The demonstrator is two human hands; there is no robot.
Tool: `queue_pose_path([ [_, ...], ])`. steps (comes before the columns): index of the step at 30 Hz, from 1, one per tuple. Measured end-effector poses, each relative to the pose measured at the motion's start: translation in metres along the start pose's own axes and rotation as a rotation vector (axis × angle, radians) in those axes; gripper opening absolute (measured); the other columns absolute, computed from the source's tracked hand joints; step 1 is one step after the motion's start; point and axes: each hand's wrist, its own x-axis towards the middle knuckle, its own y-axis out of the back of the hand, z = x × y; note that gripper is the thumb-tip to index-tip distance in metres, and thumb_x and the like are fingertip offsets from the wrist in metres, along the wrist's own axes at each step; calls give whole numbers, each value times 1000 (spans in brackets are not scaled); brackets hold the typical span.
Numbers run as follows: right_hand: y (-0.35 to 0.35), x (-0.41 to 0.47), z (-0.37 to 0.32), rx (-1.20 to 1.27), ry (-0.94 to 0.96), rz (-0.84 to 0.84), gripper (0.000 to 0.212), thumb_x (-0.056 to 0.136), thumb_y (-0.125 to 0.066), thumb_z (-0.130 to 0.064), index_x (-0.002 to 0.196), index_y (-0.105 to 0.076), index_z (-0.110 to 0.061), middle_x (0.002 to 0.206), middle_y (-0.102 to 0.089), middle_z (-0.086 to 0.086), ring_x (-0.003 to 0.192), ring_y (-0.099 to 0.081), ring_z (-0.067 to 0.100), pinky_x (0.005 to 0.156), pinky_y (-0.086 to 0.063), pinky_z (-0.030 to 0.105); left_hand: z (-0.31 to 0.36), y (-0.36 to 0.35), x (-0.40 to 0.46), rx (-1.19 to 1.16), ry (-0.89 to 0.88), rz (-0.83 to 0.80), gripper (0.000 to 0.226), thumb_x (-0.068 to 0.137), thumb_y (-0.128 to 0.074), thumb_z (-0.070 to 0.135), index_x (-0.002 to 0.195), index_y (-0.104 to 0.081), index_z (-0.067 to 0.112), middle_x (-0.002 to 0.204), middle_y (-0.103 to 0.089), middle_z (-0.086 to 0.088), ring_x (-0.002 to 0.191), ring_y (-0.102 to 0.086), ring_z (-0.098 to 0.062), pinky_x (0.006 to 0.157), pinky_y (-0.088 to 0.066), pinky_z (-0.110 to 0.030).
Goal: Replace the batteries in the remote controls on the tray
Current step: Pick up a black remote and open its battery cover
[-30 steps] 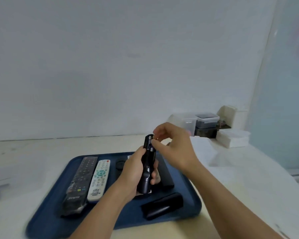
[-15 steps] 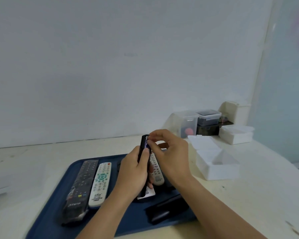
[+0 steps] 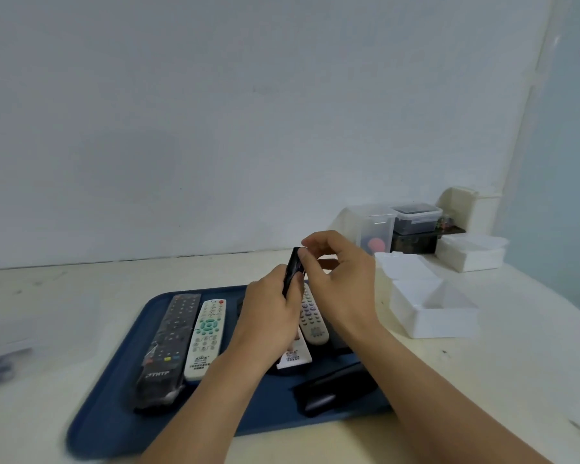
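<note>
Black remote [image 3: 293, 270] stands upright at frame centre, above the blue tray [image 3: 114, 420] — left hand [image 3: 271, 321] wrapped around its lower half. Right hand [image 3: 340, 283] pinches its top end, fingers together — four more remotes lie below.

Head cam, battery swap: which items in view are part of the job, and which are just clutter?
Job:
slim black remote, gripped by left hand, right hand at its top end
dark blue plastic tray
long black remote
white remote with green keys
beige remote

Clutter:
open white plastic box
clear lidded containers
</note>
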Motion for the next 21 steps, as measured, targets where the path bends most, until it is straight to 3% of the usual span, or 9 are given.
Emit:
queue_pose_path([
  [3, 0, 2, 2, 37, -29, -48, 11, 87, -70, -9, 85, -72, -19, 79, -72, -9, 79, -69, 9, 69, -55, 24, 0, 1, -2, 28, 8, -40, 30, 108, -39, 34, 86, -53, 18, 69, -61, -15, 54, -62, -35, 44, -54, -49],
  [7, 5, 4, 1, 132, -77, -101, 11, 86, -73, -7, 84, -73, -17, 79, -72, -3, 76, -67, 6, 65, -55, 22, 2, 0, -2, -37, 64, -71, 29, 108, -36, 33, 91, -51, 15, 72, -60, -13, 42, -57, -18, 38, -49, -33],
  [11, 9, 8, 2, 210, -108, -124, 10, 85, -74, -4, 84, -73, -14, 79, -71, 4, 74, -67, 6, 69, -56, 20, 4, 0, -3, -92, 93, -102, 31, 109, -36, 33, 94, -50, 10, 70, -61, -12, 41, -57, -19, 39, -50, -32],
  [18, 14, 10, -3, 418, -333, -153, 14, 80, -80, -4, 91, -73, -9, 82, -76, 9, 78, -74, 14, 70, -53, 15, 9, 4, 0, -188, 121, -75, 31, 108, -40, 35, 94, -53, 12, 66, -60, -10, 45, -58, -26, 41, -52, -35],
  [21, 17, 19, 0, 762, -552, -50, 15, 84, -74, 2, 96, -70, -6, 84, -72, 6, 71, -67, 11, 74, -56, 21, 12, 4, -1, -374, 205, -92, 34, 109, -40, 33, 100, -56, 5, 64, -59, -9, 45, -54, -24, 42, -50, -35],
])
